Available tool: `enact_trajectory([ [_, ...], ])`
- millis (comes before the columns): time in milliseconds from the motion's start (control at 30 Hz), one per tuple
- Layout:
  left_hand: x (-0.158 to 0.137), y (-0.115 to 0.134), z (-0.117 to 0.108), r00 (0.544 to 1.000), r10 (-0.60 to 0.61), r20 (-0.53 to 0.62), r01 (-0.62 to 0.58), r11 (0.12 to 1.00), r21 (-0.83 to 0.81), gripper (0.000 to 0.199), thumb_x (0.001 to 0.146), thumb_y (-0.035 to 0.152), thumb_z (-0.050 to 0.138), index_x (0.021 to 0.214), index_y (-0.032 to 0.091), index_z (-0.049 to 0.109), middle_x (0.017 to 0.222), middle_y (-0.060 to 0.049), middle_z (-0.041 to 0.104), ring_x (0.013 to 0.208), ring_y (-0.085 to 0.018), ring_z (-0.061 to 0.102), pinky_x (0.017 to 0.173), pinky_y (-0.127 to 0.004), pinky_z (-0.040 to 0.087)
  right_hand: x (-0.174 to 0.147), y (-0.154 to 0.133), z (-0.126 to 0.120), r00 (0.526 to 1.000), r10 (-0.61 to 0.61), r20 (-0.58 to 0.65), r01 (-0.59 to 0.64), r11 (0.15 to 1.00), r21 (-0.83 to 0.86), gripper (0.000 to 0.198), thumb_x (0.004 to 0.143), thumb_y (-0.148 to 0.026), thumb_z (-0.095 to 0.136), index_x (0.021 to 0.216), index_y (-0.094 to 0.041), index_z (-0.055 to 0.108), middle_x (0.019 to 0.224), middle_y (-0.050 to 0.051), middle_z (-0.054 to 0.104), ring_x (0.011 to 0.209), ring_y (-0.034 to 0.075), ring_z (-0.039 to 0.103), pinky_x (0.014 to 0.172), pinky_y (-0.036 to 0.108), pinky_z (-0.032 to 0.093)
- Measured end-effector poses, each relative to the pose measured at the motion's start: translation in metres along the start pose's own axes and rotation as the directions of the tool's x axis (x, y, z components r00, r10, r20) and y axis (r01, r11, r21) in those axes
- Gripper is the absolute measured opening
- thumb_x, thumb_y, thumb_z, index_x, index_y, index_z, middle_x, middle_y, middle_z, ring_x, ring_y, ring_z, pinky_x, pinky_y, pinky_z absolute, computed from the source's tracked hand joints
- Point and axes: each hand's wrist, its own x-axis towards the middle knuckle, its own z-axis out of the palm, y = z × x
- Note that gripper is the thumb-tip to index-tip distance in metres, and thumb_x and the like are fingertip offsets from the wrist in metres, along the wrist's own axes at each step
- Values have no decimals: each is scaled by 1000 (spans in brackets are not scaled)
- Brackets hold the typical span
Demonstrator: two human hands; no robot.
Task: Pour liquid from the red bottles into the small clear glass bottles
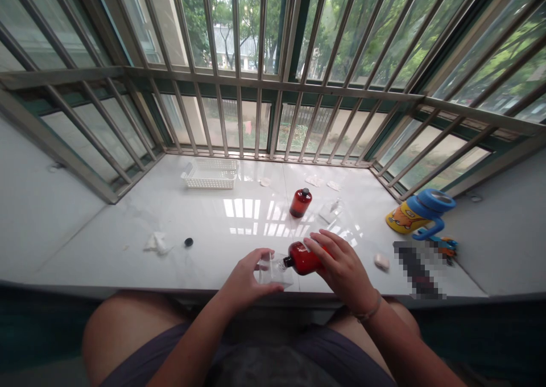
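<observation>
My right hand (336, 262) is wrapped round a red bottle (302, 258), which it holds tipped over on its side with the dark neck pointing left. That neck meets the mouth of a clear, square-sided bottle (273, 270), whose body sits in the grip of my left hand (247, 276), thumb below and fingers above. Whether liquid is flowing between them I cannot make out. Behind, a second red bottle (301, 204) with a black top stands upright. To the left lies a small black cap (188, 242).
A white basket (211, 175) stands at the back left. Crumpled tissue (157, 243) lies left. Beyond the red bottle lies a clear container (331, 210). On the right are a blue and yellow mug (416, 213), a pale lump (381, 262) and a blurred dark object (418, 270). Metal bars (273, 82) border the counter.
</observation>
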Motion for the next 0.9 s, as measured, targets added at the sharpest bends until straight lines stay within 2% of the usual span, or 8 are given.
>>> enact_trajectory([
  [900, 0, 1, 1, 1000, -28, -13, 28, 999, 18, 74, 68, 42, 99, 133, 27, 68, 134, -9, 74, 127, -34, 70, 106, -48, 62, 1, 0, -1, 1000, 1, 7, -1, 1000, -1, 66, 100, -9, 62, 160, -35, 51, 144, 7, 69, 138, 34, 60, 112, 58, 57],
])
